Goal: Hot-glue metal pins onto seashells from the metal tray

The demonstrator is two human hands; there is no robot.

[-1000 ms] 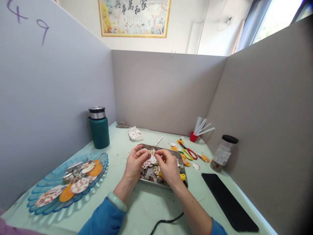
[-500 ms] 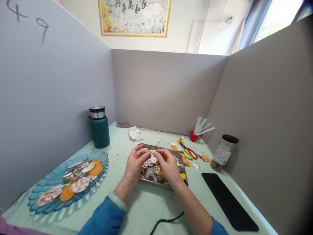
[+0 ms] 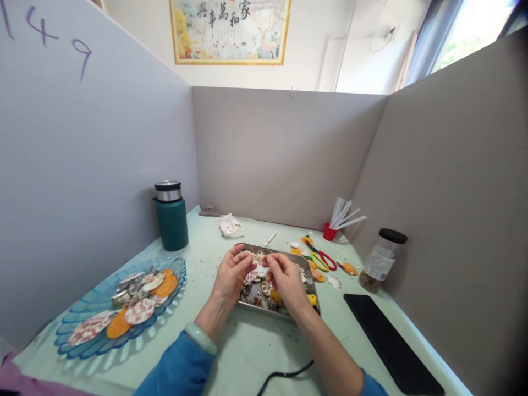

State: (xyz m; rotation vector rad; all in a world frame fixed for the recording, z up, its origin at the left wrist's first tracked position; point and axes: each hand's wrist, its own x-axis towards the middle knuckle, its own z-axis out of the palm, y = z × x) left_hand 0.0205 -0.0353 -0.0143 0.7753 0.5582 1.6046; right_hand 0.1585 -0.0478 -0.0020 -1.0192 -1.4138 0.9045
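**Bare left hand (image 3: 231, 273) and bare right hand (image 3: 289, 281) above a rectangular silver metal tray (image 3: 264, 311)**

The tray lies on the counter (image 3: 251, 344), covered with pale green cloth, a little below the centre of the frame. It contains mottled red-and-white shells (image 3: 251, 276) and other small pieces. In each hand, thumb and fingers come together, but I cannot tell what the grip contains. At lower left, a scalloped, transparent blue plate (image 3: 84, 308) carries more shells, some orange.
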